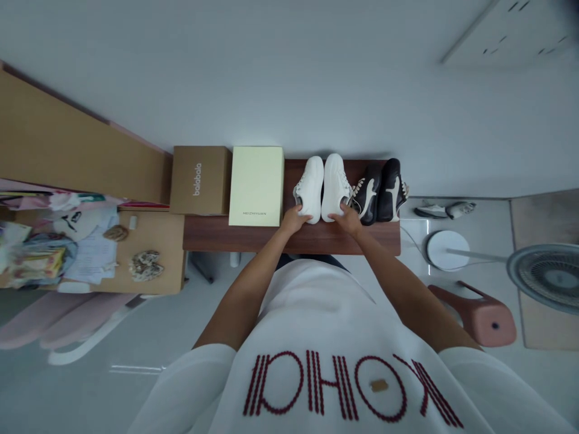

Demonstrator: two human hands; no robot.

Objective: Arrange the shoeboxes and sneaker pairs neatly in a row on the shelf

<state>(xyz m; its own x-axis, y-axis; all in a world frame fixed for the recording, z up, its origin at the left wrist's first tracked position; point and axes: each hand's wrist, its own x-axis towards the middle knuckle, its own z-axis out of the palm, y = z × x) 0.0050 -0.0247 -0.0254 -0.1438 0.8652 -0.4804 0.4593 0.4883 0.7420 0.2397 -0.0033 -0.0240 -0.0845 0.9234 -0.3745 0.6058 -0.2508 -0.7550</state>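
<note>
Two white sneakers lie side by side on a dark wooden table, toes toward the wall. My left hand is closed around the heel end of the left white sneaker. The heel end of the right white sneaker is gripped by my right hand. Just right of them a pair of dark brown sneakers rests on its sides, the nearer brown sneaker beside my right hand and the outer brown sneaker at the table's right end. Both of my thumbs show on the white sneakers; the other fingers are partly hidden.
Left of the sneakers stand a pale yellow box and a brown box. A cluttered desk adjoins on the left, with a pink chair below. On the right are a fan, a pink stool and shoes on the floor.
</note>
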